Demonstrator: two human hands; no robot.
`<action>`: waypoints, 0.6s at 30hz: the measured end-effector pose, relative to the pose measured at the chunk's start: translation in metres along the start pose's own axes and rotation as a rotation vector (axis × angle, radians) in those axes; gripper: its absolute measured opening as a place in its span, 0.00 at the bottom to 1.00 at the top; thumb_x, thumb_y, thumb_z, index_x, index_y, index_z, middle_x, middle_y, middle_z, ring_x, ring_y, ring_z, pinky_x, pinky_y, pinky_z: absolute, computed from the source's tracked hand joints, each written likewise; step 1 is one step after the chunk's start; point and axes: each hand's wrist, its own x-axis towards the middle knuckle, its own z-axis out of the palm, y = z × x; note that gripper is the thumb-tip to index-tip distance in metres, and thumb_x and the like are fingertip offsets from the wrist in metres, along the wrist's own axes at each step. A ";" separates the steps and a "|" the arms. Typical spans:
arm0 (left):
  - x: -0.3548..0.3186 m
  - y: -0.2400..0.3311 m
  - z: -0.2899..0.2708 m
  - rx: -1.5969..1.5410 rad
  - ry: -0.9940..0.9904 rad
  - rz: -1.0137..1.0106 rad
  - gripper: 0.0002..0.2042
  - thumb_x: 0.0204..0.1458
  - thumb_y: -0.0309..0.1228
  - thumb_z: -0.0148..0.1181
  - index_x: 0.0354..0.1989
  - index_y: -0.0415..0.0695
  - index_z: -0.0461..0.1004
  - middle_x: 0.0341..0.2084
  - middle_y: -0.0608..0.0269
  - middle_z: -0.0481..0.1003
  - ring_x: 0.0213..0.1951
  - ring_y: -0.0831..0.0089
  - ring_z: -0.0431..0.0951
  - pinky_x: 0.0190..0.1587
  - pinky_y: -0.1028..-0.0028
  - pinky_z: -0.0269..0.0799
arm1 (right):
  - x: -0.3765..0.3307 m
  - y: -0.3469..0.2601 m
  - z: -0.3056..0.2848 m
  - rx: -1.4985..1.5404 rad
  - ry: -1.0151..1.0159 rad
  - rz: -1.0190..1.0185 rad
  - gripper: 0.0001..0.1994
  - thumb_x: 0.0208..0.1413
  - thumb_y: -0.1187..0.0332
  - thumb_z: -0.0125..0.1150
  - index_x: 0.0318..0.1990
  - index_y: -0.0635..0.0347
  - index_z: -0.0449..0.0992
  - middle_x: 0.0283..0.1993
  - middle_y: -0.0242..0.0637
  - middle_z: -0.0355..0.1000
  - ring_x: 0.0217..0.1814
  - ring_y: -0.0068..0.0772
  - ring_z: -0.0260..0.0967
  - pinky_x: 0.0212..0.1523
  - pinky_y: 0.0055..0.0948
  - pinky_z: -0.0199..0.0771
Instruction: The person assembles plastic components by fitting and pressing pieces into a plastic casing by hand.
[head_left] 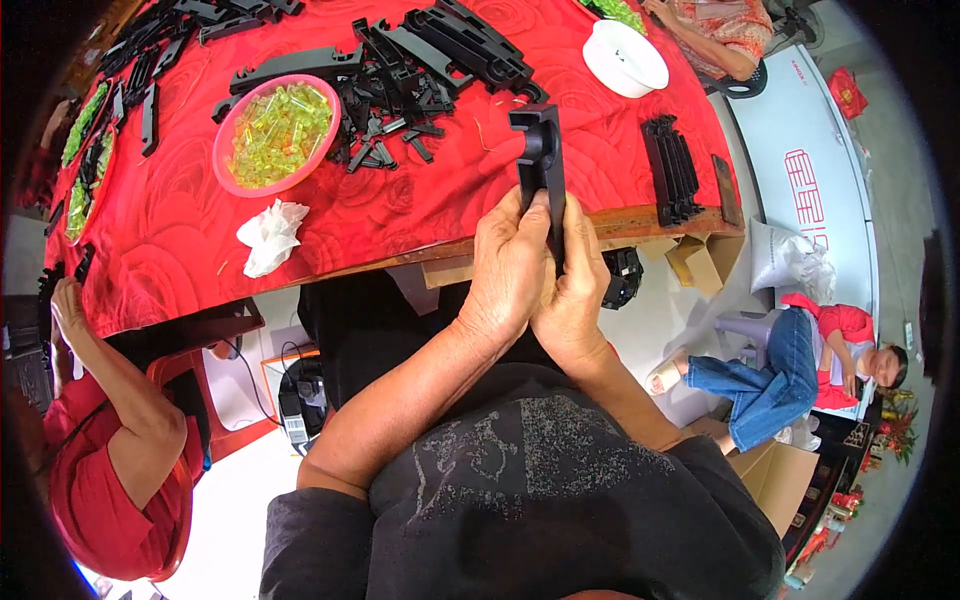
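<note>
Between my two hands a long black plastic part [541, 148] stands upright, with a rounded recess near its top end. My left hand [510, 262] is closed round its lower left side, thumb pressed against it. From the other side my right hand [575, 282] grips the same part, and the two hands touch. Its lower end is hidden by my fingers. Beyond it on the red tablecloth lies a heap of small black plastic pieces [385, 125]. Longer black parts [465, 45] are piled behind them. A pink bowl [219, 165] holds small yellow-green translucent pieces.
A crumpled white tissue [272, 238] lies near the table's front edge. Several black strips [670, 172] are lined up at the right edge. A white bowl [625, 60] stands farther back. People sit at the left, at the far right corner, and on a stool to the right.
</note>
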 end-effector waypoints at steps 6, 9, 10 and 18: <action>0.005 0.001 -0.005 0.084 0.055 -0.068 0.08 0.62 0.31 0.45 0.38 0.43 0.72 0.28 0.72 0.71 0.30 0.84 0.69 0.33 0.79 0.67 | -0.001 0.006 0.002 -0.001 -0.016 0.002 0.25 0.51 0.83 0.54 0.60 0.69 0.64 0.43 0.56 0.70 0.43 0.57 0.73 0.42 0.41 0.74; 0.005 0.002 -0.001 0.142 0.063 -0.073 0.09 0.60 0.31 0.45 0.36 0.43 0.71 0.27 0.72 0.70 0.28 0.84 0.67 0.31 0.79 0.65 | -0.001 0.006 0.001 0.001 -0.025 0.012 0.25 0.51 0.83 0.54 0.60 0.69 0.64 0.43 0.55 0.70 0.43 0.57 0.73 0.42 0.41 0.74; 0.005 0.001 0.000 0.142 0.064 -0.074 0.09 0.60 0.31 0.45 0.36 0.43 0.71 0.27 0.72 0.70 0.28 0.84 0.67 0.31 0.79 0.65 | -0.001 0.005 0.000 0.005 -0.023 0.025 0.25 0.51 0.83 0.54 0.60 0.69 0.65 0.43 0.55 0.70 0.42 0.57 0.73 0.42 0.41 0.74; 0.022 -0.016 -0.008 0.419 0.092 0.114 0.15 0.61 0.36 0.47 0.33 0.34 0.71 0.19 0.55 0.71 0.25 0.71 0.71 0.31 0.66 0.68 | 0.003 0.012 0.001 -0.016 -0.036 0.030 0.22 0.54 0.80 0.53 0.58 0.70 0.65 0.41 0.56 0.71 0.43 0.58 0.73 0.43 0.43 0.73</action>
